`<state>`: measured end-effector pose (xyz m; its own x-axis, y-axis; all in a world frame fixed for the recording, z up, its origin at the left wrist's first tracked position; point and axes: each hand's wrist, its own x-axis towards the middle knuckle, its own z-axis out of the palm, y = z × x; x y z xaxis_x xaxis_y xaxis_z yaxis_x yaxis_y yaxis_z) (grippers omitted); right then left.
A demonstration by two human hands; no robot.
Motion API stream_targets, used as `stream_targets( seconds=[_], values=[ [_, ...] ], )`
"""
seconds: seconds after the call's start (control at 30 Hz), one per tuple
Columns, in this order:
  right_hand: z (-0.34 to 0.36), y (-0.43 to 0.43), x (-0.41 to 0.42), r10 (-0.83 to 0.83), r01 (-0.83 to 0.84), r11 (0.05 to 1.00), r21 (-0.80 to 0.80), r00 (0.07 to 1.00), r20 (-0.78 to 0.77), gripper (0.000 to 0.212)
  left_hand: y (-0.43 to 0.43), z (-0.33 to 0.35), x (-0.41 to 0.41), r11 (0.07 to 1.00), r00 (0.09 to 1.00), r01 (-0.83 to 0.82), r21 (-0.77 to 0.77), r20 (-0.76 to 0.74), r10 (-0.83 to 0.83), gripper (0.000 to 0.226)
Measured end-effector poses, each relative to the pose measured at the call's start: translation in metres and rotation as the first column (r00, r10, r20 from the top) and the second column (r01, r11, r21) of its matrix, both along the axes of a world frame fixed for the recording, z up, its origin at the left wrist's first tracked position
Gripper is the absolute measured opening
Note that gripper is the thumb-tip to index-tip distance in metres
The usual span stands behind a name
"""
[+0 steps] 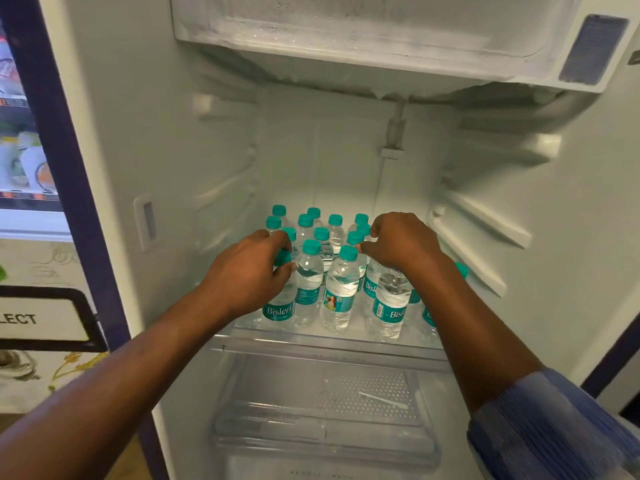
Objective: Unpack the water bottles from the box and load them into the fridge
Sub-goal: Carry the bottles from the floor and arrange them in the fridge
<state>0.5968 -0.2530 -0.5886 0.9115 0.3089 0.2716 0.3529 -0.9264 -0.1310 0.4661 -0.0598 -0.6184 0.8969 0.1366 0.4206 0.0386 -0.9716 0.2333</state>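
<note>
Standing open, the fridge (138, 133) takes up almost the whole view, and both arms reach into it. Below the fingers lies its glass shelf (311, 336), and lower again sits a clear crisper drawer (311, 427). The water bottles (341, 289) stand upright on the shelf in tight rows, beneath and beyond the fingers, packed close, probably to leave room for more. The box is not in view.

The left hand (242, 271) curls its fingers (277, 239) and thumb around the neck of the front-left bottle (278, 308), just under its teal cap (284, 256). Holding it high likely lets the bottle be nudged into line without knocking its neighbours.

The right hand (401, 244) arches over the bottle tops on the other side, its fingers (375, 230) bent downward. The palm hides what lies beneath, so I cannot tell whether they grip a bottle or only steady the row.
</note>
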Motion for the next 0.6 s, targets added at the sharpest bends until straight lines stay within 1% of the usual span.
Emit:
stream_targets(
  seconds=[0.07, 0.17, 0.3, 0.4, 0.5, 0.6],
  values=[
    [0.002, 0.002, -0.015, 0.019, -0.02, 1.0, 0.024, 0.997, 0.071, 0.045, 0.0, 0.001, 0.0, 0.998, 1.0, -0.019, 0.058, -0.012, 0.02, 0.039],
    [0.007, 0.007, -0.037, 0.072, -0.086, 0.99, 0.109, 0.989, 0.13, 0.036, 0.0, 0.001, -0.001, 0.997, 0.999, -0.015, 0.075, -0.029, 0.017, 0.043],
    [0.013, 0.019, -0.072, 0.23, -0.253, 0.952, 0.171, 0.963, 0.143, 0.026, 0.001, -0.001, -0.009, 0.997, 0.999, 0.002, 0.074, -0.041, 0.001, 0.054],
    [0.014, 0.032, -0.1, 0.384, -0.396, 0.888, 0.236, 0.918, 0.095, 0.016, 0.005, -0.001, -0.028, 0.999, 0.998, 0.035, 0.026, 0.041, -0.036, 0.057],
    [0.009, 0.048, -0.126, 0.53, -0.522, 0.81, 0.266, 0.847, 0.048, 0.009, 0.014, -0.001, -0.058, 0.995, 0.99, 0.093, -0.031, 0.111, -0.089, 0.044],
    [0.0, 0.065, -0.149, 0.654, -0.634, 0.723, 0.275, 0.756, 0.023, 0.008, 0.024, -0.003, -0.097, 0.983, 0.98, 0.174, -0.067, 0.111, -0.166, 0.018]
  ],
)
